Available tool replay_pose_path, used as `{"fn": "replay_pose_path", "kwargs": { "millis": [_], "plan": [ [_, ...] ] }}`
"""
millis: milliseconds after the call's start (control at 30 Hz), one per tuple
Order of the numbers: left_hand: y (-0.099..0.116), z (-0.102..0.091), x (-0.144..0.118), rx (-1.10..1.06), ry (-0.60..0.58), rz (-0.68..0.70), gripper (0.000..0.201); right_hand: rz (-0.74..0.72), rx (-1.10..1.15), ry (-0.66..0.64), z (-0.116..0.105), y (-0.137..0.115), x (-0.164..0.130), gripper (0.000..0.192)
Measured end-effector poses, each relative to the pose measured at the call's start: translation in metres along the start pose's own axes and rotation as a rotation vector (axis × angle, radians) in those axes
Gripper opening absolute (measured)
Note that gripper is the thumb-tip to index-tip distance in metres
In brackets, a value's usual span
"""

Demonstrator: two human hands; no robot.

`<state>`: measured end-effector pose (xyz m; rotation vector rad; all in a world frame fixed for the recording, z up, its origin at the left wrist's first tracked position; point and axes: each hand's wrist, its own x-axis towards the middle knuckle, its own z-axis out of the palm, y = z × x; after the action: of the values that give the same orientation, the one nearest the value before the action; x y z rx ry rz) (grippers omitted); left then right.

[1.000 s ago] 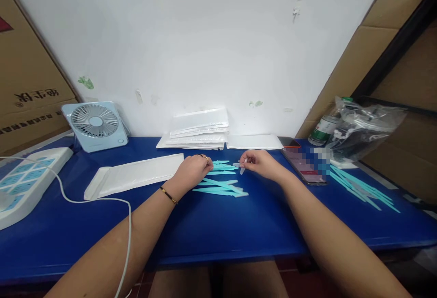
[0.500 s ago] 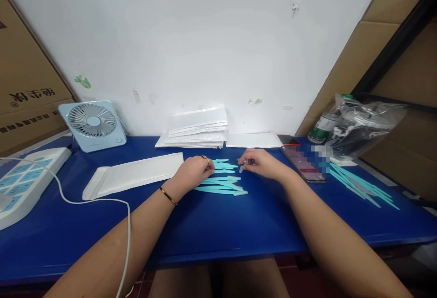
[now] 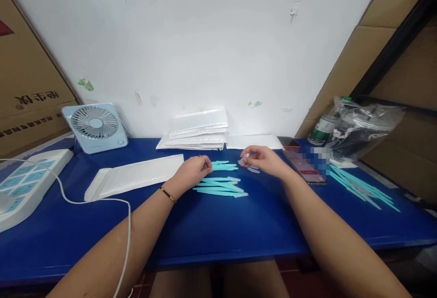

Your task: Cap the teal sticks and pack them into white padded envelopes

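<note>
In the head view, my left hand (image 3: 194, 169) is closed at the left end of a group of slim teal eyebrow razors (image 3: 225, 166), its fingers around one or more handles. A second group of teal razors (image 3: 221, 186) lies just below it on the blue table. My right hand (image 3: 262, 158) pinches a small translucent blade cap (image 3: 243, 160) between thumb and fingers. Beside those fingertips a few more clear caps (image 3: 253, 169) rest on the table. A white padded envelope (image 3: 136, 175) lies flat to the left of my left hand.
White envelopes (image 3: 198, 129) are stacked against the wall. On the left stand a fan (image 3: 95, 125) and a power strip (image 3: 34, 179), with a white cable (image 3: 128, 229) crossing my left forearm. A phone (image 3: 303, 166), more razors (image 3: 365, 189) and a bagged bottle (image 3: 322, 129) are on the right.
My right hand has risen slightly with a clear cap, and loose caps now show under its fingers. My left hand has shifted slightly left along the razors.
</note>
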<state>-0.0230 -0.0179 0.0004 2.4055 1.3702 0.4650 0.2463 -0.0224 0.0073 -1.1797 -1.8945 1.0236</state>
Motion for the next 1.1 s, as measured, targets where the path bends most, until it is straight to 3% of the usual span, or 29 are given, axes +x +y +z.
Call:
{"fn": "replay_pose_path", "kwargs": {
  "millis": [133,467,567,633,733,833,933,1100],
  "plan": [
    [-0.003,-0.001,0.001,-0.075,0.004,-0.014,0.021,0.021,0.223,0.044,0.001,-0.006,-0.001,0.029],
    [0.008,-0.001,-0.001,-0.172,0.011,0.014,0.023,0.049,0.29,-0.018,0.018,-0.009,0.001,0.034],
    [0.011,-0.001,-0.003,-0.172,-0.048,0.03,0.026,0.042,0.186,-0.069,0.013,-0.012,-0.001,0.033],
    [0.011,0.0,-0.004,-0.126,-0.057,0.041,0.028,0.037,-0.001,-0.032,0.004,-0.012,-0.003,0.031],
    [0.007,-0.001,-0.003,0.046,0.032,0.059,0.026,0.063,-0.396,0.066,-0.011,-0.006,-0.005,0.02],
    [0.002,-0.001,0.0,0.19,0.065,0.052,0.021,0.151,-0.642,0.023,-0.019,0.005,-0.005,0.008],
    [-0.001,0.0,0.002,0.217,0.042,0.023,0.017,0.218,-0.664,-0.041,-0.017,0.012,-0.004,0.006],
    [-0.003,0.001,0.003,0.166,0.02,0.012,0.016,0.206,-0.458,-0.069,-0.011,0.007,-0.003,0.008]
  ]
}}
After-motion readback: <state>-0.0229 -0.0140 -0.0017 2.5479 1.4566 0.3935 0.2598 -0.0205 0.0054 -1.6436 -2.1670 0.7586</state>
